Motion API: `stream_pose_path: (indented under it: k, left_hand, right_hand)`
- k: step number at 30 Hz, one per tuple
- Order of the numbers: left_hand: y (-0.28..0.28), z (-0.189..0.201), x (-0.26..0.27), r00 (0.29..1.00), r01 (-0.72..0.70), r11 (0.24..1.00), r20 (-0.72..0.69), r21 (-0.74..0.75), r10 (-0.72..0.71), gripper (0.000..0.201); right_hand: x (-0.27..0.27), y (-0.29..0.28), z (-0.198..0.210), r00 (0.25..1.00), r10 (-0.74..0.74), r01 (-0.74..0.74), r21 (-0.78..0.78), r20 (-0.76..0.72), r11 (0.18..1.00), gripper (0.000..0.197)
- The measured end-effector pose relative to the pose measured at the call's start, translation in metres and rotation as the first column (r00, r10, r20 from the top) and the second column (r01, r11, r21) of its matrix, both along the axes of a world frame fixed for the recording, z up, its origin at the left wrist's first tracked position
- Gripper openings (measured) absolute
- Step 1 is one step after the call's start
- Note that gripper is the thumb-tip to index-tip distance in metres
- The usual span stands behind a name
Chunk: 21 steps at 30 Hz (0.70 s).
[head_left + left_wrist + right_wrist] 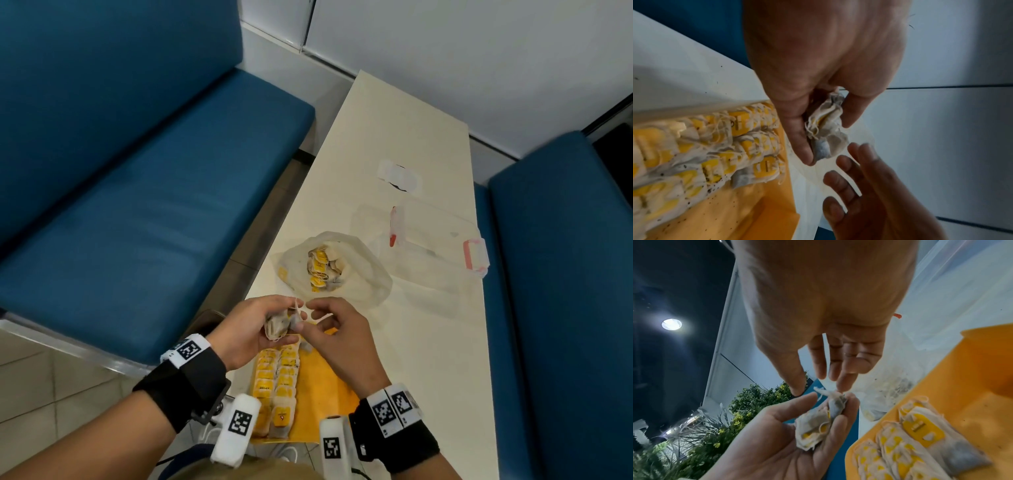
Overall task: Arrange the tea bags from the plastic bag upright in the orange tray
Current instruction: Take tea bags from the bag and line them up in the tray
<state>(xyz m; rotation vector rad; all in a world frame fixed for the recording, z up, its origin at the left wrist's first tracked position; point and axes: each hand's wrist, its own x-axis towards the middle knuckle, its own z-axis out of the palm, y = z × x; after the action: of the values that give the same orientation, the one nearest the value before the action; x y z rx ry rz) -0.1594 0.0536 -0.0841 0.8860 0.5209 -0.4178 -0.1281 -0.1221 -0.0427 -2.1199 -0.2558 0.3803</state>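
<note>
My left hand (286,320) grips a small bundle of tea bags (824,126) above the far end of the orange tray (329,387). The right hand (308,315) is right beside it, its fingertips pinching a white string that runs out of the bundle. Two rows of tea bags (277,380) with yellow tags stand along the tray's left side; its right side is bare. Just beyond the hands the plastic bag (363,281) lies open on the table, with more tea bags (323,270) heaped inside.
A clear plastic box (442,236) with a pink latch lies right of the bag, and a small clear wrapper (399,176) lies farther back. Blue benches (154,205) flank the narrow cream table (428,359) on both sides.
</note>
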Motion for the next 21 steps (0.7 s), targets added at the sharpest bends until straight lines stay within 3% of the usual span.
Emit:
stream_pose_path:
  k: [4,8,14,18,21]
  left_hand:
    - [-0.009,-0.002,0.0,0.996,0.031,0.967,0.074,0.254,-0.051,0.018]
    - [-0.015,-0.003,-0.003,0.989,0.021,0.947,0.133,0.321,-0.067,0.02]
    - [-0.01,-0.005,-0.004,0.991,0.03,0.956,0.115,0.292,-0.067,0.021]
    - [-0.005,-0.006,-0.005,0.993,0.081,0.982,0.071,0.173,-0.095,0.022]
    - [-0.003,-0.007,-0.005,0.986,0.148,0.985,0.066,0.082,-0.154,0.027]
  right_hand:
    - [0.001,0.002,-0.005,0.999,-0.036,0.036,-0.012,-0.028,0.999,0.025]
    - [0.005,0.001,-0.011,0.996,-0.067,0.068,0.024,-0.05,0.997,0.016]
    - [0.005,-0.006,-0.01,0.994,-0.062,0.075,0.144,-0.089,0.987,0.028]
    - [0.008,-0.015,-0.007,0.975,0.022,0.035,0.25,-0.222,0.968,0.043]
    - [0.009,-0.02,-0.005,0.966,0.106,-0.043,0.259,-0.234,0.965,0.048]
